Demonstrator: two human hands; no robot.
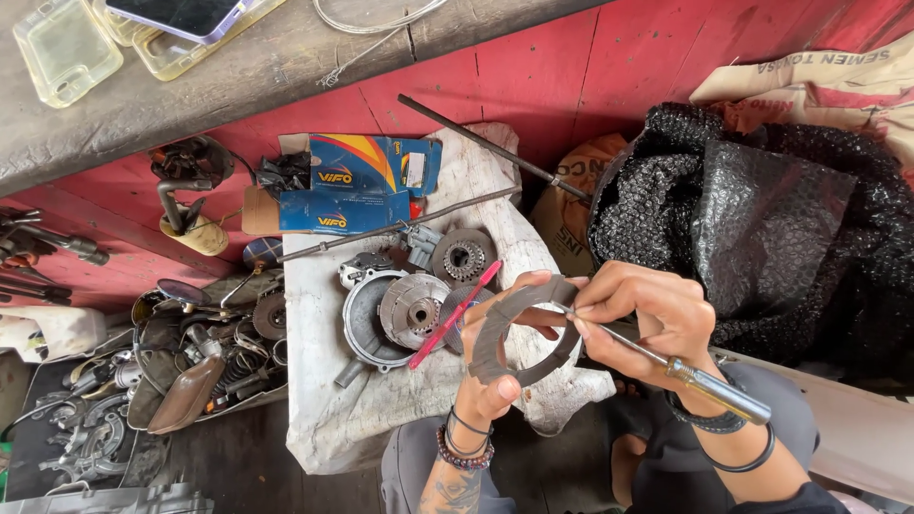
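Note:
My left hand (pixel 492 381) holds a grey ring-shaped friction disc (pixel 505 328) upright by its lower edge, thumb on the near face. My right hand (pixel 643 319) grips a screwdriver (pixel 709 385) with a clear yellowish handle; its metal tip touches the disc's upper right rim. Just beyond the disc, a round metal clutch housing (pixel 369 319), a clutch hub (pixel 411 309) and a toothed gear (pixel 464 259) lie on a white cloth-covered block (pixel 324 400). A red pen-like stick (pixel 455 314) rests across the hub.
A blue cardboard box (pixel 357 186) and two long metal rods (pixel 495 148) lie at the block's far end. A heap of greasy spare parts (pixel 190 366) fills the left floor. Black bubble wrap (pixel 762 219) piles up on the right. Clear phone cases (pixel 67 48) sit on the wooden bench.

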